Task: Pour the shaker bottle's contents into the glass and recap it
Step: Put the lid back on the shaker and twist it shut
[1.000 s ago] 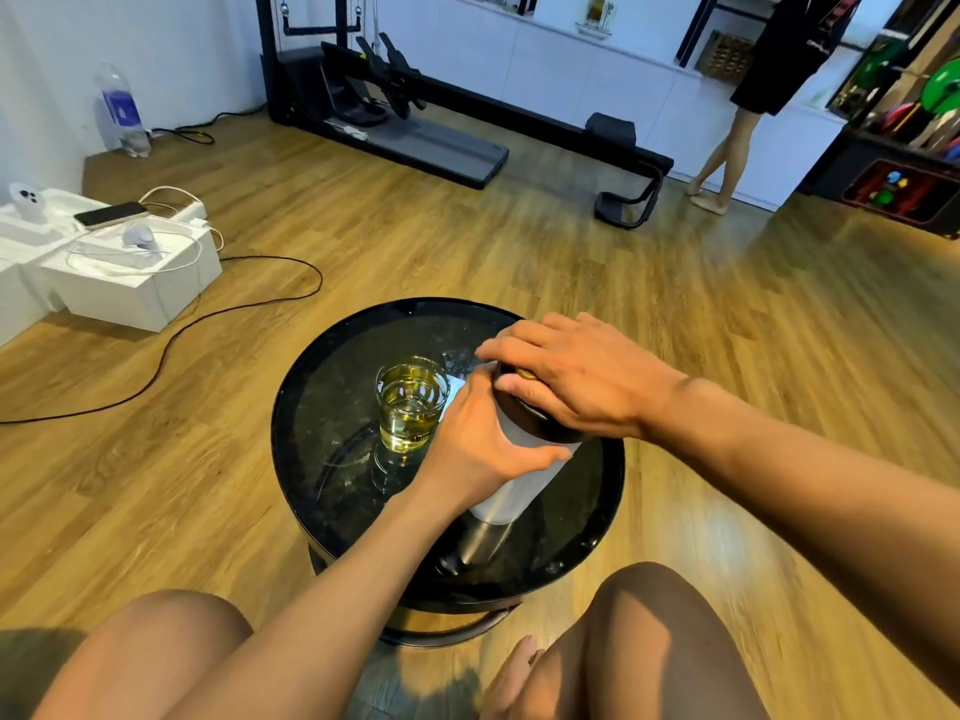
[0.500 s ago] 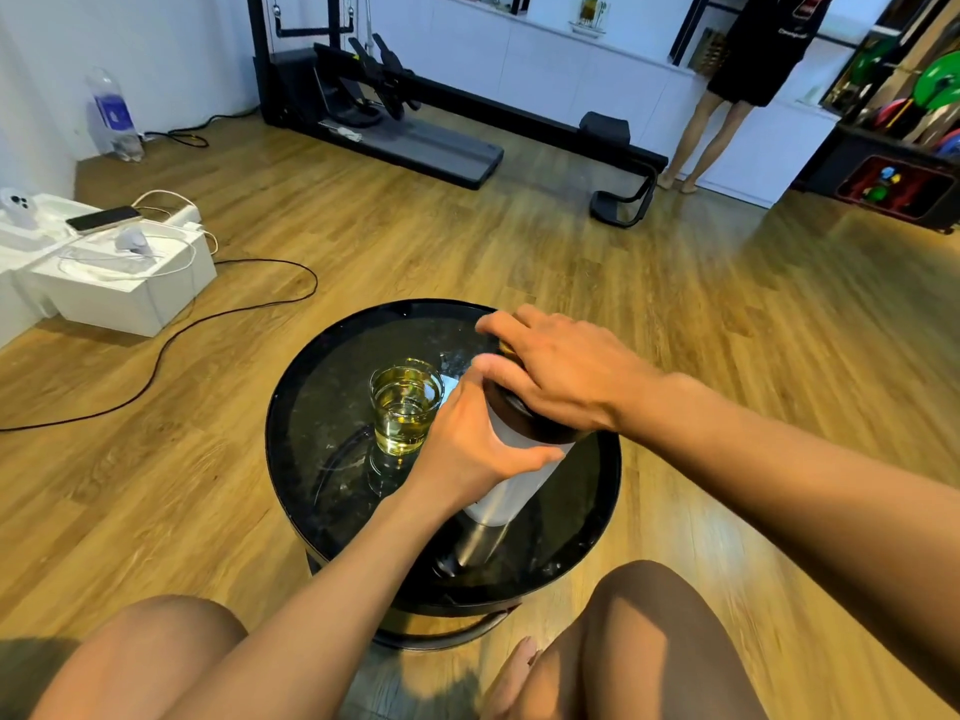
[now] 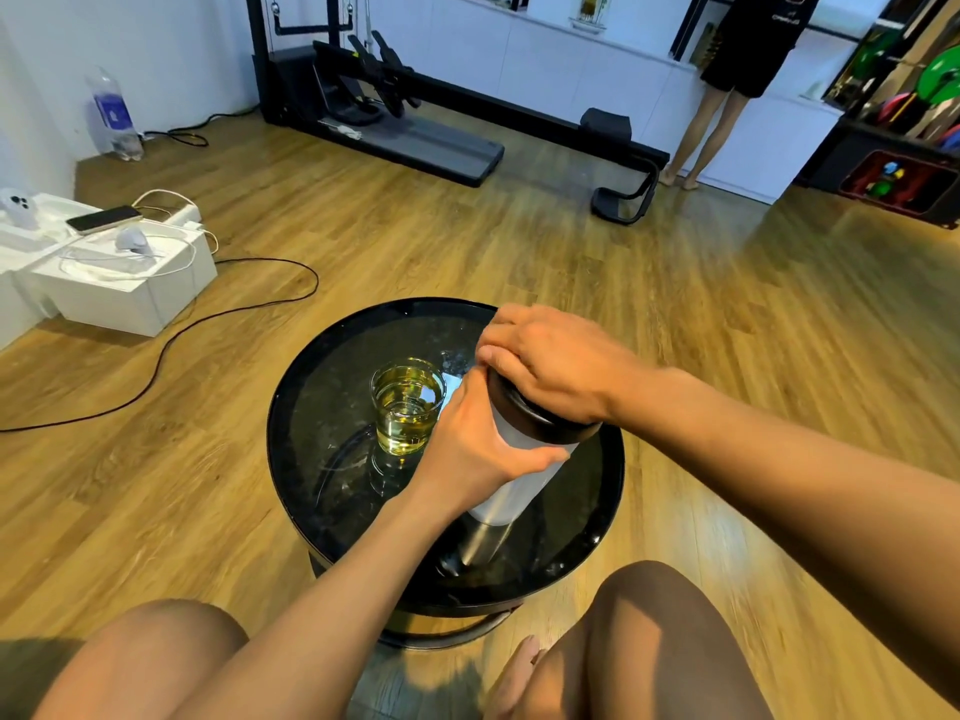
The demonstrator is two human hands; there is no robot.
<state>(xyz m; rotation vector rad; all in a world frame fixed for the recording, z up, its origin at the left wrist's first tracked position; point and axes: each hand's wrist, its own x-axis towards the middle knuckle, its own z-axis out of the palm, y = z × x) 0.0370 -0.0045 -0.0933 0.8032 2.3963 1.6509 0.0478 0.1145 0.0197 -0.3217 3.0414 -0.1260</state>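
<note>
A white shaker bottle [image 3: 511, 488] stands upright on the round black table [image 3: 311, 433]. My left hand [image 3: 475, 446] wraps around its upper body. My right hand [image 3: 550, 366] covers and grips the dark lid [image 3: 540, 423] sitting on the bottle's top. Just left of the bottle stands a clear glass [image 3: 408, 410] holding yellow liquid, close to my left hand's knuckles. The top of the lid is hidden under my right palm.
My bare knees flank the table's near edge. A white box [image 3: 130, 283] with a phone and cables sits on the wooden floor at left, a black cord [image 3: 208, 319] trailing from it. Gym equipment [image 3: 415, 122] and a standing person [image 3: 727, 85] are far behind.
My right hand has turned on the lid, its fingers shifting around the rim. The left hand keeps its hold on the bottle. The view has shifted slightly.
</note>
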